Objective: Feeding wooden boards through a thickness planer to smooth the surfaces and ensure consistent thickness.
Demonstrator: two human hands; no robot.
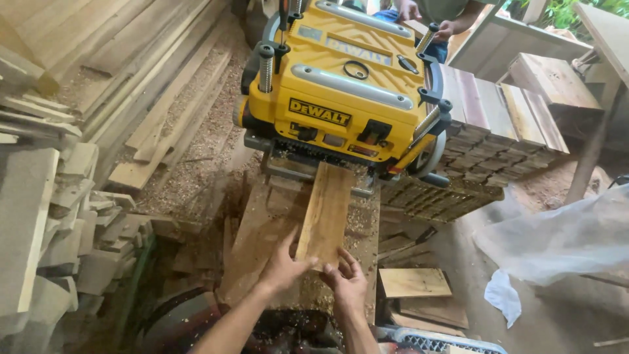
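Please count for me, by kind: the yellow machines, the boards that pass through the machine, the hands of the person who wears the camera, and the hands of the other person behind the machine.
Yellow box-shaped planer machine: 1
Light brown wooden board in the machine: 1
Camera wearer's hands, left hand and right hand, both on the board's near end: 2
Other person's hands, one and another, behind the machine: 2
Total: 6

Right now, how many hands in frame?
4. The left hand and right hand hold the near end of the board leaving the yellow planer. Another person's two hands sit behind the machine, partly hidden.
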